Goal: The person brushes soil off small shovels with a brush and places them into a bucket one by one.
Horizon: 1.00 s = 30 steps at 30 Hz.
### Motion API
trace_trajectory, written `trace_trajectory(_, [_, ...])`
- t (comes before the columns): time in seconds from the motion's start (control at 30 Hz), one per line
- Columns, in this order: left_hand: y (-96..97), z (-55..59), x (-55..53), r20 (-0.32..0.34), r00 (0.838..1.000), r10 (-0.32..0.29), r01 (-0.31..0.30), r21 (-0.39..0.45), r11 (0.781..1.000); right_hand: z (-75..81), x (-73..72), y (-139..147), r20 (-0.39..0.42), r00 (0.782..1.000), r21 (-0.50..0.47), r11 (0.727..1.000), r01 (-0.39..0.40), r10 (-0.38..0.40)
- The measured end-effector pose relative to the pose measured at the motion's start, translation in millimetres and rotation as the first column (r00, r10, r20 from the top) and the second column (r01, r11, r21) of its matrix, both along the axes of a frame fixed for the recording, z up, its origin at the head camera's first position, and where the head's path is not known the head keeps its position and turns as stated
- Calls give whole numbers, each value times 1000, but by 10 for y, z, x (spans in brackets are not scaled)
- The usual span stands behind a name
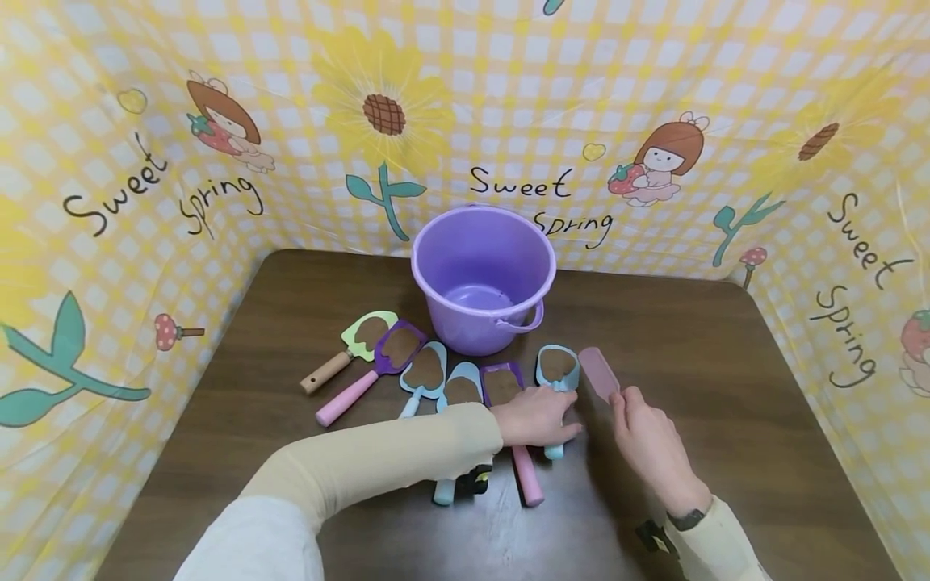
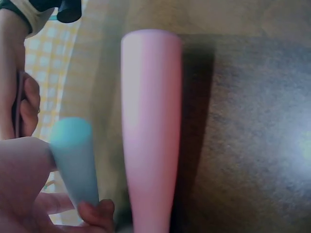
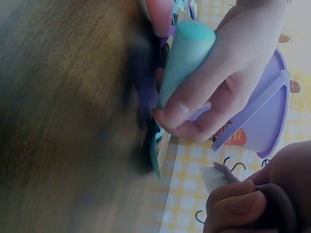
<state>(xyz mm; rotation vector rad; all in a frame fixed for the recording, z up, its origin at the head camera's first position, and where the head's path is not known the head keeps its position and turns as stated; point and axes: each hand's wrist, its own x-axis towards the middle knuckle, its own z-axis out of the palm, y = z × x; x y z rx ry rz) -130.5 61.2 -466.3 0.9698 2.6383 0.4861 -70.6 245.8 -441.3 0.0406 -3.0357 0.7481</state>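
Note:
My left hand (image 1: pixel 534 415) reaches across other tools and grips the handle of a light-blue tool (image 1: pixel 557 353) with a wide, open-framed head. In the right wrist view its thumb and fingers close round the pale blue handle (image 3: pixel 187 63). Beneath the left forearm, a tool with a purple open head and pink handle (image 1: pixel 528 480) lies on the table. To the right, my right hand (image 1: pixel 650 440) holds a flat pink, blade-shaped piece (image 1: pixel 599 374) that points up and left, beside the light-blue head. The fingers hide its lower end.
A purple bucket (image 1: pixel 485 319) stands behind the tools, its handle lowered. Left of my hands lie a green-headed tool with a wooden handle (image 1: pixel 324 373), a purple-and-pink one (image 1: pixel 347 399) and light-blue ones (image 1: pixel 425 369). Patterned cloth (image 1: pixel 291 81) surrounds the brown table (image 1: pixel 726 363).

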Motion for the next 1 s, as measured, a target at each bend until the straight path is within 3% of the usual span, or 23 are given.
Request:
trace_trajectory(0.27, [-135,99,-49,107,994,-25,16,78,997,14,4,15,-15,1000,-17,1000,12,-13])
trace_trajectory(0.53, [-406,286,-140,145,988,-48,29,128,991,50,-36,-13,-46,999,-36,999,-2,0])
trace_trajectory(0.67, [-547,383,-103,152,988,-33,6,172,985,71,-41,-46,-50,999,-45,999,-17,15])
trace_trajectory(0.87, [-695,462,12,170,984,46,-77,183,980,115,-34,-90,-3,1000,-88,996,-17,17])
trace_trajectory(1.0, [-759,444,62,106,991,85,-103,177,979,124,-41,-114,-3,999,-120,992,-35,35])
